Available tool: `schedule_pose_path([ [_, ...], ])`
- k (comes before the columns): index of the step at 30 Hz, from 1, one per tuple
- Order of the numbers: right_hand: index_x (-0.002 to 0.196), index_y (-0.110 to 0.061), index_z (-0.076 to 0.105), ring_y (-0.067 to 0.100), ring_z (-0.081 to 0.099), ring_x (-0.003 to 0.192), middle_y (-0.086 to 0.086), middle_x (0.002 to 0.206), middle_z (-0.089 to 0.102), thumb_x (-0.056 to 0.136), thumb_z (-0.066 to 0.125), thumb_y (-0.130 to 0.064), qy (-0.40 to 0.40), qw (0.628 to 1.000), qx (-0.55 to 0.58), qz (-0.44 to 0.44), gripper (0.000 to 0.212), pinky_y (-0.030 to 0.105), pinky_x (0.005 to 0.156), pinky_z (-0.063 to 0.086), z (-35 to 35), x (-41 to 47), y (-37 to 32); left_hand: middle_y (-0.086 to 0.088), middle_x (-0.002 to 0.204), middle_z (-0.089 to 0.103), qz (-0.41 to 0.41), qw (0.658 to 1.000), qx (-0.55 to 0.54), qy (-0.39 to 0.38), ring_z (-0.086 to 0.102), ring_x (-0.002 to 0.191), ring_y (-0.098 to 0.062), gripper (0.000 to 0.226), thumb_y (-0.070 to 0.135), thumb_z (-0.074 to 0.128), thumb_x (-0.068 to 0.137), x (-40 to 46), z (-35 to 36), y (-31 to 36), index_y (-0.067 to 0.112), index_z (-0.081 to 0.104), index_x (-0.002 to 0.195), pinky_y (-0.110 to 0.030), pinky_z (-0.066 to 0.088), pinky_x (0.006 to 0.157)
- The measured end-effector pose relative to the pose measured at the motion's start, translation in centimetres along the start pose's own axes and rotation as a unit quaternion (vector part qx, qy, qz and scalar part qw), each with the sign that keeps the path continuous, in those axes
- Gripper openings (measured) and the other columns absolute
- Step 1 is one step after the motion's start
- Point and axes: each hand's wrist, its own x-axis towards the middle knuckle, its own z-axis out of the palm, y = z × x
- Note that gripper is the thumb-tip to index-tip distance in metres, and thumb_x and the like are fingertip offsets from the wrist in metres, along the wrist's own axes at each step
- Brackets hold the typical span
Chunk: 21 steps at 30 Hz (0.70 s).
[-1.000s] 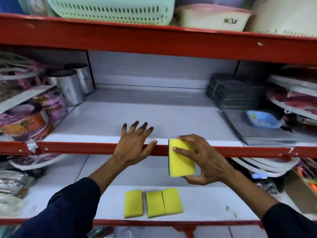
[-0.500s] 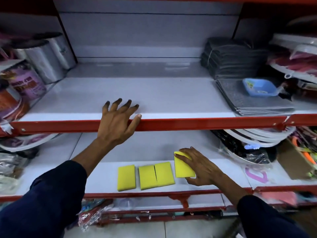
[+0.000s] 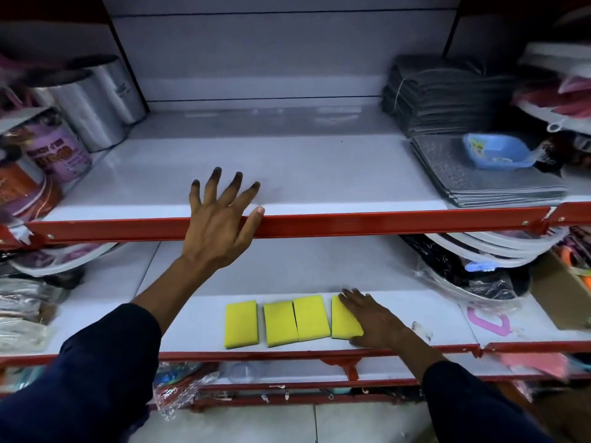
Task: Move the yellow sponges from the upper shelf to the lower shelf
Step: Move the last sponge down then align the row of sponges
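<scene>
Three yellow sponges lie flat side by side on the white lower shelf (image 3: 425,318): one at the left (image 3: 241,324), then two touching each other (image 3: 279,323) (image 3: 311,318). A further yellow sponge (image 3: 342,326) lies just right of them, with a thin dark edge showing at its near end. My right hand (image 3: 375,318) lies over its right side, fingers at the far end and thumb at the near end. My left hand (image 3: 220,225) rests spread on the red front rail of the upper shelf (image 3: 287,167). No sponge shows on the upper shelf.
The upper shelf holds metal tins (image 3: 96,103) and labelled cans (image 3: 54,151) at the left, grey mat stacks (image 3: 447,100) and a small blue tray (image 3: 495,151) at the right. Wrapped plates (image 3: 489,251) crowd the lower shelf's right, bagged goods (image 3: 22,302) its left.
My right hand carried the sponge down from the upper shelf's edge and laid it flat beside the three others. The view tilted downward. My left hand stayed on the upper rail.
</scene>
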Motion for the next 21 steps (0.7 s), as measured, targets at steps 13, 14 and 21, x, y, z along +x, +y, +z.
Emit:
schedule_pose_path([
  [13, 0.146, -0.004, 0.034, 0.036, 0.034, 0.143, 0.017, 0.156, 0.033, 0.098, 0.004, -0.055, 0.136, 0.980, 0.082, 0.117, 0.077, 0.047, 0.114, 0.035, 2.1, -0.1, -2.4, -0.012, 0.166, 0.017, 0.156, 0.977, -0.112, -0.090, 0.009, 0.155, -0.033, 0.064, 0.048, 0.042, 0.098, -11.5, 10.7, 8.1, 0.019, 0.029, 0.154, -0.060, 0.019, 0.122],
  [14, 0.146, -0.004, 0.035, 0.034, 0.034, 0.144, 0.016, 0.155, 0.034, 0.102, 0.019, -0.046, 0.146, 0.976, 0.086, 0.139, 0.062, 0.045, 0.115, 0.036, 1.8, 0.0, -3.2, -0.010, 0.167, 0.016, 0.134, 0.974, -0.126, -0.129, 0.010, 0.156, -0.031, 0.063, 0.048, 0.039, 0.099, -11.9, 12.0, 8.5, 0.019, 0.028, 0.154, -0.057, 0.021, 0.123],
  [21, 0.149, -0.014, 0.031, 0.018, 0.020, 0.150, 0.004, 0.161, 0.024, 0.103, 0.039, -0.022, 0.118, 0.973, 0.117, 0.158, 0.048, 0.038, 0.115, 0.036, 3.0, 1.6, -4.1, -0.019, 0.160, 0.033, 0.023, 0.943, -0.154, -0.294, 0.031, 0.149, -0.039, 0.060, 0.042, 0.028, 0.099, -12.2, 18.9, 10.7, 0.008, 0.045, 0.145, -0.056, 0.026, 0.121],
])
